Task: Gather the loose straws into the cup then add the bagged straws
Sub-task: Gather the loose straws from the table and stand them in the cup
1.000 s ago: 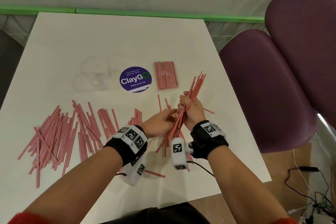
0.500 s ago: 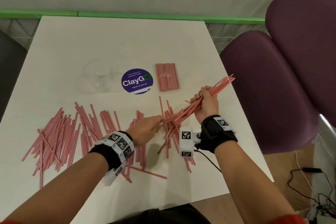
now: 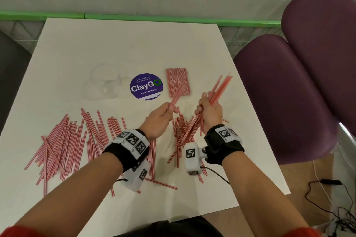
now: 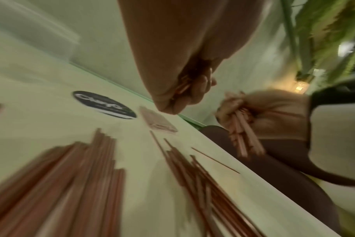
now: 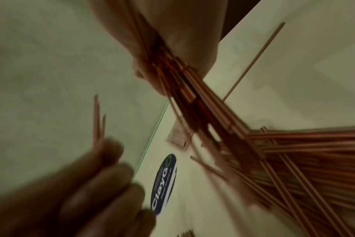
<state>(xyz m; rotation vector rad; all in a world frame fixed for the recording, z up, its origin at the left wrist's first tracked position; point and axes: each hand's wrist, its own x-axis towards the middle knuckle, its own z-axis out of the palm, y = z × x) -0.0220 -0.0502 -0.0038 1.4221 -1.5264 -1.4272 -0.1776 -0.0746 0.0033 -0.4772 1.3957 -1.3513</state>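
My right hand (image 3: pixel 209 108) grips a thick bundle of red-striped straws (image 3: pixel 217 90) above the table, tips pointing up and right; the same bundle (image 5: pixel 192 89) fills the right wrist view. My left hand (image 3: pixel 161 115) pinches a few straws (image 3: pixel 178 92) lifted off the table, just left of the right hand; the left wrist view shows them in the fingers (image 4: pixel 195 89). Many loose straws (image 3: pixel 63 140) lie spread over the near left of the white table (image 3: pixel 134 48). A clear plastic cup (image 3: pixel 105 81) lies on its side at mid-table. The bagged straws (image 3: pixel 178 82) lie flat behind my hands.
A round purple ClayGo sticker (image 3: pixel 146 86) sits between the cup and the bagged straws. Purple chairs (image 3: pixel 289 90) stand close to the table's right edge. Cables (image 3: pixel 327 198) lie on the floor at the right. A green ledge (image 3: pixel 134 16) runs behind the table.
My left hand rose from the pile with a few straws pinched in it. The right hand swung its bundle from a flat slant to a steeper one and shifted left toward the left hand.
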